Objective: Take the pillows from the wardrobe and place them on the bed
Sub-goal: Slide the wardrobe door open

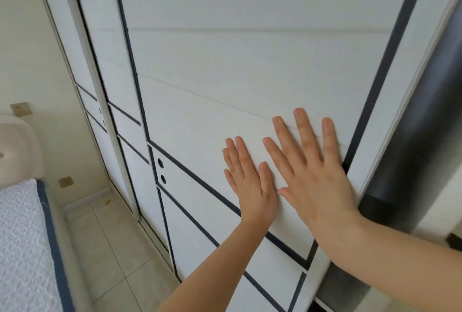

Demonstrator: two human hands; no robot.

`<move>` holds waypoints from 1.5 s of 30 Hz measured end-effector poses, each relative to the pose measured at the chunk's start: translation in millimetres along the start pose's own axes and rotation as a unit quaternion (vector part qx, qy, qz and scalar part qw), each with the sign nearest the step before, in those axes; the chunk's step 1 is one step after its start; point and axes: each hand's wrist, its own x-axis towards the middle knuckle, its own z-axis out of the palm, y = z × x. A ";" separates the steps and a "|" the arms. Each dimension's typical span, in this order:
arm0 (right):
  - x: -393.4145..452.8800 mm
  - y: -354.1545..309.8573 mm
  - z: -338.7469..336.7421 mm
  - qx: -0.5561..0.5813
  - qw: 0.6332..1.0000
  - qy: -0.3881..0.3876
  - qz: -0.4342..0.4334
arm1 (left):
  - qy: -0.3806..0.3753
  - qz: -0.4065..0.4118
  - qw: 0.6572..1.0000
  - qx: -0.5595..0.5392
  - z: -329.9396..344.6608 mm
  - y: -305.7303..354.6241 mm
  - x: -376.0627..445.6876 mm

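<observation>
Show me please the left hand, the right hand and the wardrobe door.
left hand (250,181): head view, on the back of the hand.
right hand (315,176): head view, on the back of the hand.
wardrobe door (237,61): head view, on its bare white panel.

bed (22,249) cropped, wardrobe (250,74) interior hidden

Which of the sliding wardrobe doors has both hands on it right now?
The nearest door, rightmost in view: left hand and right hand lie flat on its panel near its right edge. The doors farther left are untouched.
</observation>
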 end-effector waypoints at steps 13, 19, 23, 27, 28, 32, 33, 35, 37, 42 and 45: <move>82.4 -54.0 -11.6 -0.020 0.999 0.030 -0.004 | -0.051 0.004 0.999 -0.015 -55.4 -54.6 77.5; 124.4 -83.6 -18.1 -0.021 0.999 0.035 -0.011 | -0.051 0.002 0.999 0.003 -79.4 -83.2 114.6; 153.5 -101.1 -19.8 -0.010 0.999 0.046 -0.015 | -0.043 0.005 0.999 0.014 -91.9 -100.8 140.7; 179.7 -119.9 -22.6 -0.004 0.999 0.047 -0.021 | -0.044 0.008 0.999 0.026 -105.6 -122.2 163.9; 186.2 -124.8 -23.3 -0.003 0.999 0.050 -0.022 | -0.041 0.009 0.999 0.027 -108.1 -127.1 170.0; 212.6 -142.7 -27.1 0.001 0.998 0.054 -0.025 | -0.022 0.018 0.999 0.022 -115.8 -146.4 194.6; 218.5 -146.9 -27.7 0.003 0.998 0.057 -0.026 | -0.015 0.026 0.999 0.024 -117.5 -150.9 200.4; 230.3 -155.3 -29.1 0.005 0.998 0.062 -0.029 | -0.003 0.037 0.999 0.034 -120.5 -161.4 213.0; 243.0 -164.7 -29.2 0.005 0.997 0.067 -0.027 | 0.011 0.041 0.998 0.048 -122.9 -172.1 226.0; 272.5 -185.2 -32.7 0.004 0.996 0.081 -0.033 | 0.037 0.045 0.997 0.060 -129.7 -195.2 256.1; 288.9 -196.8 -37.9 -0.001 0.996 0.079 -0.046 | 0.046 0.041 0.996 0.069 -136.5 -209.6 272.7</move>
